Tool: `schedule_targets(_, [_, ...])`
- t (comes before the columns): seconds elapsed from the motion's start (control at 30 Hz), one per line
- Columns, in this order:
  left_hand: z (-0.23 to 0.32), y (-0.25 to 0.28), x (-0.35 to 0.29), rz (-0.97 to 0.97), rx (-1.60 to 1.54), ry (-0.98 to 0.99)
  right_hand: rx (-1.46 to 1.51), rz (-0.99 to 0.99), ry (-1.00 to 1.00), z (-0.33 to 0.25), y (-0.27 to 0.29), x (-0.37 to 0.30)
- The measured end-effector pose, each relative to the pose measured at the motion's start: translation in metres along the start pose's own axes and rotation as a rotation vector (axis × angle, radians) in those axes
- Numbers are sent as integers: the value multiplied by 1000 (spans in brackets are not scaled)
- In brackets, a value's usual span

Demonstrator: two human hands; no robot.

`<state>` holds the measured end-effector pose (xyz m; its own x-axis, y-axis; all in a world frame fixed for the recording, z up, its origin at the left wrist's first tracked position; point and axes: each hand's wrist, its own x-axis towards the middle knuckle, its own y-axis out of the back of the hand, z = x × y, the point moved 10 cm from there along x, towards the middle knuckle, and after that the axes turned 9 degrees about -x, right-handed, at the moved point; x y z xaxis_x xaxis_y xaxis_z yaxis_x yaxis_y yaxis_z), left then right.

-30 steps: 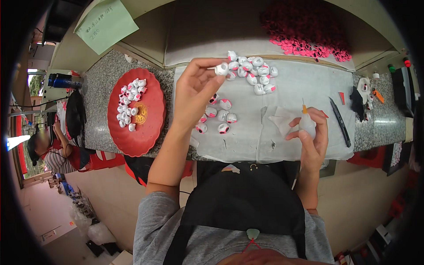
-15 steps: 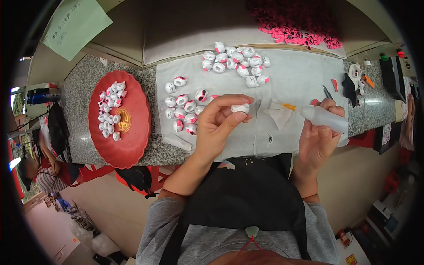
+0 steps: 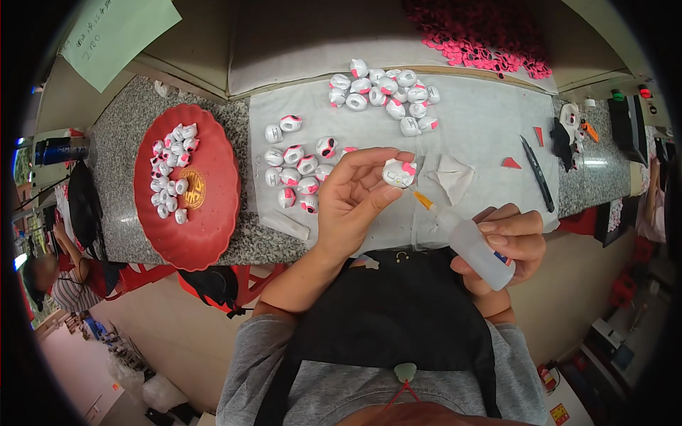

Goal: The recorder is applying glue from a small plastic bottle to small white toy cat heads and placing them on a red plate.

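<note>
Between its thumb and fingers my left hand [image 3: 359, 199] pinches a small white cat-head figurine [image 3: 399, 172] with a pink patch. My right hand [image 3: 515, 241] is wrapped round a translucent squeeze bottle [image 3: 479, 252], tilted so that its orange-yellow nozzle [image 3: 423, 200] points at the figurine. The nozzle tip is at the figurine's lower right edge; whether it touches, I cannot tell. A crumpled white cloth [image 3: 452, 177] lies just beyond the bottle. Left of my left hand stand several more white-and-pink heads [image 3: 291, 176], and another group [image 3: 387, 91] sits farther back.
A red scalloped tray [image 3: 226, 213] with several small heads is on the granite counter [image 3: 121, 184] at left. Many pink pieces [image 3: 490, 42] are heaped at the back. A black pen-like tool [image 3: 538, 174] and red scraps [image 3: 511, 162] lie at right. A person [image 3: 67, 277] is at far left.
The bottle has swung down and left, bringing its nozzle to the figurine. In my left hand the figurine has turned, now showing its pink patch. The pen-like tool has come into fuller view.
</note>
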<state>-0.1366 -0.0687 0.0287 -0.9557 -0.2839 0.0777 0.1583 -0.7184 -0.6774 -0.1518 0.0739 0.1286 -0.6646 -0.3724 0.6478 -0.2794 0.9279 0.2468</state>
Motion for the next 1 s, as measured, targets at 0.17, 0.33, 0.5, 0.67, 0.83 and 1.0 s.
schedule_targets(0.17, [-1,-3,1,-8,-8,11,-29,-11,18,-2,-2,0])
schedule_targets(0.33, [-1,-3,1,-8,-4,9,-35,-61,11,-1,-4,-1])
schedule_targets(0.5, [-1,0,0,25,1,15,57,-35,-107,7,3,-8])
schedule_targets(0.67, [-3,2,-1,32,-3,20,96,15,-89,8,7,-6])
schedule_targets(0.83, [-3,-1,-1,24,-13,34,-13,-31,36,-1,1,-3])
schedule_targets(1.0, [-3,-1,0,4,-1,30,-19,-41,37,0,0,-5])
